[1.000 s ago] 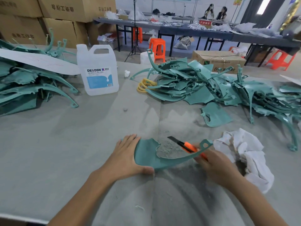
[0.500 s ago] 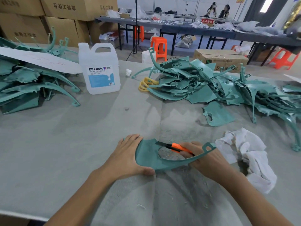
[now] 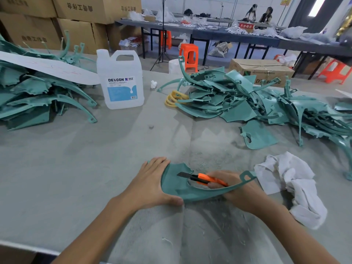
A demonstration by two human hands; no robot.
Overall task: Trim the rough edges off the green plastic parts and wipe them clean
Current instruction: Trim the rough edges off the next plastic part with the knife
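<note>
Knife [image 3: 202, 178] has slid left along the inner edge; your right hand [image 3: 240, 189] grips it; left hand [image 3: 150, 185] pinches the green part [image 3: 175, 185]; thin, flexy, so hold near the cut.

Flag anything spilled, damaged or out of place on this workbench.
Nothing alarming. Pale shavings litter the table cover beyond the green part, as trimming would leave. The jug stands upright; the rag lies crumpled beside the right hand.
</note>
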